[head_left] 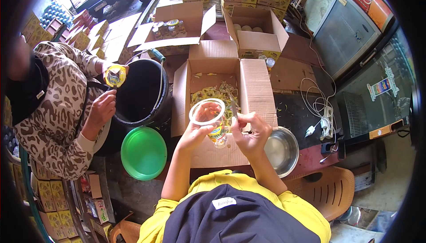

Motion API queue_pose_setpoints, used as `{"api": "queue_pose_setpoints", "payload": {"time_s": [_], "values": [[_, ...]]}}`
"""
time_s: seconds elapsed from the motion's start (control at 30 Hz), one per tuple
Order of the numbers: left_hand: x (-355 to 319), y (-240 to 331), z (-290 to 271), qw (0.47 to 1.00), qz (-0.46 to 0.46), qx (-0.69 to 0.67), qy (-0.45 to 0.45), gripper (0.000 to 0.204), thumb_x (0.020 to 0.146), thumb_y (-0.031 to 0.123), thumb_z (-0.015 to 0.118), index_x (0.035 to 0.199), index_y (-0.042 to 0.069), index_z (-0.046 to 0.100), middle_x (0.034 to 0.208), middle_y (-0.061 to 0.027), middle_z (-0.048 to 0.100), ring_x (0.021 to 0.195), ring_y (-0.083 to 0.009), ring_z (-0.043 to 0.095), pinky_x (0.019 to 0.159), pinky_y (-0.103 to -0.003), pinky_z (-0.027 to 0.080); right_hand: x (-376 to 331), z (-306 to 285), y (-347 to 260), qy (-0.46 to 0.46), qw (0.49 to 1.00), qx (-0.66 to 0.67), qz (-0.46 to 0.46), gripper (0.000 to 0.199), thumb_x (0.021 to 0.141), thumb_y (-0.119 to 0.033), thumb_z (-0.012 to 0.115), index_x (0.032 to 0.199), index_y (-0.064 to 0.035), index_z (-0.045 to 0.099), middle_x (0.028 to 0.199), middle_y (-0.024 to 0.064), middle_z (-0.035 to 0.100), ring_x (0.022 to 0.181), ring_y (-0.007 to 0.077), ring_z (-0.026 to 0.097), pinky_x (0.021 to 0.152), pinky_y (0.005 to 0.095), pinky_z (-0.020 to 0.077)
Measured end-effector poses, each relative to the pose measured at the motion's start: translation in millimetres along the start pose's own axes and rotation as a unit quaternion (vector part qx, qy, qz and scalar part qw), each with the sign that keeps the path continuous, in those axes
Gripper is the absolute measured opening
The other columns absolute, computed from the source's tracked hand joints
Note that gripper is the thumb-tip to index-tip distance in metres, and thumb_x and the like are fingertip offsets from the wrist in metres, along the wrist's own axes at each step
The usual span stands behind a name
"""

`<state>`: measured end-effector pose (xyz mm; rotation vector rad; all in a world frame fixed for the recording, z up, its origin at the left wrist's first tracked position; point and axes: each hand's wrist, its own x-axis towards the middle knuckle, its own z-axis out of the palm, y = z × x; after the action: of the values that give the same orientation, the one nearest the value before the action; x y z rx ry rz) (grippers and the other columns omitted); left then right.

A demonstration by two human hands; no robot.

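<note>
My left hand (pixel 194 135) is wrapped round a transparent plastic cup (pixel 218 137) with a white rim and a yellow printed label. The cup is tilted, its wide mouth toward me. Just right of it, my right hand (pixel 252 133) pinches a small knife (pixel 234 106), its blade pointing up and away. Whether the blade touches the cup I cannot tell. Both hands are over the near side of an open cardboard box (pixel 258 89). Yellowish and whitish scraps (pixel 208 93) lie in a loose heap inside it.
To the left a co-worker (pixel 66 87) holds a yellow-topped cup and a tool beside a black bucket (pixel 165 96). A green basin (pixel 143 153) lies nearer. A steel bowl (pixel 284 152) sits right, near a power strip (pixel 327 121) with cables. Open boxes (pixel 266 43) stand beyond.
</note>
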<state>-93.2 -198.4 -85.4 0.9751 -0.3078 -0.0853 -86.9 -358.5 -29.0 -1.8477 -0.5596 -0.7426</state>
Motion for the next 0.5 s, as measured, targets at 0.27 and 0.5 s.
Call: {"api": "queue_pose_setpoints", "payload": {"time_s": [0.27,0.5], "values": [[-5.5,8.0,13.9,0.997,0.045,0.060,0.031,0.057,0.075,0.011,0.063,0.123,0.006,0.033,0.114,-0.0072,0.040,0.109,-0.0159,0.041,0.090,-0.031,0.038,-1.2,2.7,-8.8,0.005,1.000,0.006,-0.019,0.015,0.065,0.003,0.066,0.078,-0.0037,0.063,0.062,0.0047,0.058,0.052,0.0116,0.059,0.049,0.0217,0.0483],[-7.4,10.8,19.4,0.996,0.064,0.065,0.026,0.061,0.073,0.005,0.068,0.122,0.006,0.032,0.116,-0.0061,0.037,0.112,-0.0154,0.038,0.088,-0.030,0.037,-3.2,4.6,-10.6,0.017,0.999,-0.006,-0.043,0.016,0.064,0.004,0.067,0.077,-0.0037,0.063,0.062,0.0047,0.058,0.053,0.0119,0.058,0.048,0.0219,0.0483]]}}
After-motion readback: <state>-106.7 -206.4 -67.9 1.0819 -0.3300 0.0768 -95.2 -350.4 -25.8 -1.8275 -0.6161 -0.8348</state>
